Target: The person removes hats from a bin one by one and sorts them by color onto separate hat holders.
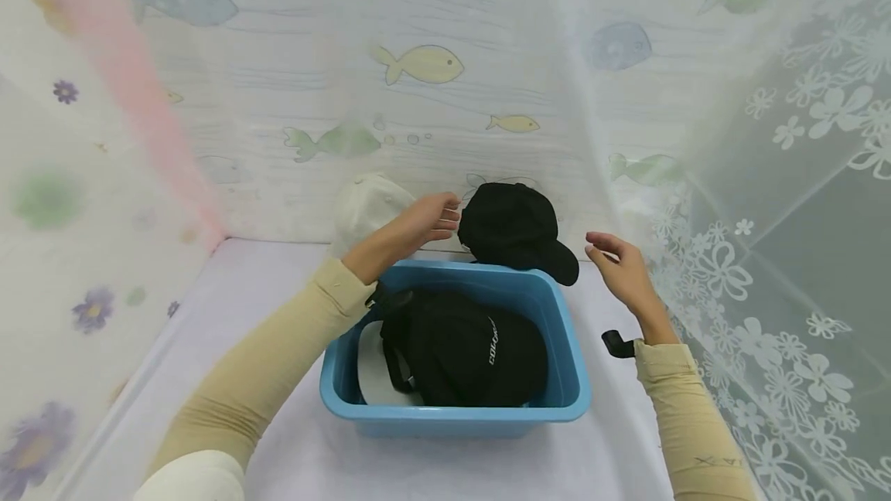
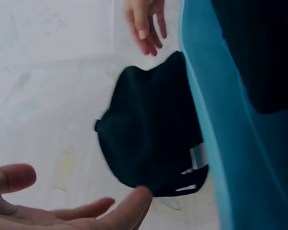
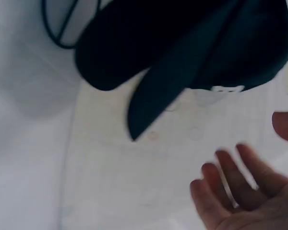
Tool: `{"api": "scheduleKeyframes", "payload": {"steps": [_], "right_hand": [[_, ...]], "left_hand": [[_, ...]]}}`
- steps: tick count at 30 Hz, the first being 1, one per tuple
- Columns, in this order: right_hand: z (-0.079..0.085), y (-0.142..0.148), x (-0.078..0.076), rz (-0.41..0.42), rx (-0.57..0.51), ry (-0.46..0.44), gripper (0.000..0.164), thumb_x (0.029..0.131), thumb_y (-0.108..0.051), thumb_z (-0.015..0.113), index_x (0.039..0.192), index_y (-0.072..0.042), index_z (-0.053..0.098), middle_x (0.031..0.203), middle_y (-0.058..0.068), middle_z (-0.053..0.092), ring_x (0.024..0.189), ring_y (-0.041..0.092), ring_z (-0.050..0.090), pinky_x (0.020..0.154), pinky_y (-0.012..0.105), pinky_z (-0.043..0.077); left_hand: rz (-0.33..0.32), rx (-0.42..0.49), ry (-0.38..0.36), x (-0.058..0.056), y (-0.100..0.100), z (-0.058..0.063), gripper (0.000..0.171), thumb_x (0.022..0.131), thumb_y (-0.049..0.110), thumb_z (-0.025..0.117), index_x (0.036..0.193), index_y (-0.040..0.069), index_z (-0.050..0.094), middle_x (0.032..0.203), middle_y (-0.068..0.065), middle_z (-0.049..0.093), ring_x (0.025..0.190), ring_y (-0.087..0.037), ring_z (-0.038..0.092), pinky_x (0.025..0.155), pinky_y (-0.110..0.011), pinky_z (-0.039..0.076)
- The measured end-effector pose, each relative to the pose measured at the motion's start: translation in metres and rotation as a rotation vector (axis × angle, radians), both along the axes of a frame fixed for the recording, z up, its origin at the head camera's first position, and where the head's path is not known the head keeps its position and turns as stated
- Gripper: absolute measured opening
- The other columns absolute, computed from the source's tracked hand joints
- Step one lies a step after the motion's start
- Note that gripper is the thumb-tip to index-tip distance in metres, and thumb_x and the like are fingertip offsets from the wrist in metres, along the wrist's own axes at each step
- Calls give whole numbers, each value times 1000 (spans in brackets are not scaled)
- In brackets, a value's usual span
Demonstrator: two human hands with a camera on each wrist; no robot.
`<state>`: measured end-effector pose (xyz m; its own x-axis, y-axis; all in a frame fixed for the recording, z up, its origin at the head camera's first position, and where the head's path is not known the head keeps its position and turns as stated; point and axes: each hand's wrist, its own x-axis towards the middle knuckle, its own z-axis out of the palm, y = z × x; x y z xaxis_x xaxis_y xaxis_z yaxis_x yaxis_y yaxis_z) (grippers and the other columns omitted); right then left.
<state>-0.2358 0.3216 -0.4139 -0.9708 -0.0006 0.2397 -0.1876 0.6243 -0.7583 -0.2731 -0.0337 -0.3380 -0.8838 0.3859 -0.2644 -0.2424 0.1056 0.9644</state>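
A black cap (image 1: 511, 226) stands behind the blue bin (image 1: 579, 393), its brim pointing right. My left hand (image 1: 428, 221) is just left of that cap, fingers extended and holding nothing; in the left wrist view its fingertips (image 2: 141, 194) overlap the cap's lower edge. To the right, apart from the brim, my right hand (image 1: 619, 265) has loosely bent fingers and nothing in them. Inside the bin lies another black cap (image 1: 515, 350) with white lettering, partly covering a white cap brim (image 1: 372, 369). A white cap (image 1: 369, 203) behind the bin is partly hidden by my left arm.
A white cloth covers the surface (image 1: 278, 439) under the bin. Behind it hangs a curtain (image 1: 278, 99) printed with fish. A sheer curtain with white flowers (image 1: 727, 269) closes the right side. A small black device (image 1: 616, 344) sits at my right wrist.
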Motion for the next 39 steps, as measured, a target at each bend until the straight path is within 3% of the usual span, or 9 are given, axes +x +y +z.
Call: {"api": "scheduleKeyframes", "payload": {"steps": [5,10,13,17,20,24,28,33,39], "right_hand": [[-28,7,-7,-81,-18,-247,65,110,-35,41,153,11,30,154,35,36,143,49,35,115,60,33],[-51,8,-17,-8,-188,-475,71,111,-39,33,156,14,17,161,36,21,148,49,26,121,57,28],[-59,8,-20,19,-349,-514,68,112,-36,34,155,15,19,157,33,32,141,38,44,117,48,38],[-62,10,-24,13,-598,-504,58,112,-28,38,151,14,28,123,14,63,105,13,67,95,30,57],[-61,10,-27,-8,-806,-521,44,111,-23,41,143,7,35,103,-1,62,89,5,67,81,22,58],[-59,8,-30,-53,-945,-572,45,110,-22,44,147,0,30,110,2,54,90,5,64,80,21,57],[-57,6,-35,-70,-897,-597,70,108,-22,51,159,6,11,132,15,47,88,2,63,79,18,56],[-54,6,-39,-47,-681,-576,78,105,-27,57,157,11,14,164,29,17,84,-4,63,78,13,54],[-42,5,-47,-30,-497,-531,76,103,-30,61,154,14,25,156,35,30,84,-5,62,79,11,53]], "left_hand": [[96,80,-138,-27,13,-20,58,108,24,41,156,-4,26,159,-24,34,147,-36,36,121,-44,33],[146,177,-211,-43,22,-35,59,107,20,42,157,-6,23,159,-27,34,146,-37,39,120,-43,35],[144,213,-232,-46,26,-39,60,107,19,41,158,-7,21,161,-26,30,148,-36,37,120,-42,35],[161,209,-217,-50,29,-42,55,107,18,43,155,-7,32,154,-25,42,136,-33,51,115,-40,42],[192,198,-222,-53,30,-44,46,106,19,47,144,-7,46,125,-19,60,105,-27,62,100,-35,52],[204,194,-280,-56,31,-47,37,105,23,53,128,-5,57,93,-9,59,79,-19,58,76,-29,52],[201,200,-301,-60,33,-51,31,102,26,60,119,-1,60,90,-6,59,78,-17,58,72,-28,50],[236,231,-254,-64,37,-54,44,97,23,70,135,1,59,116,-12,67,92,-21,63,87,-32,54],[228,136,-179,-63,40,-53,75,90,30,80,148,-1,46,140,-17,59,119,-30,64,103,-38,53]]}}
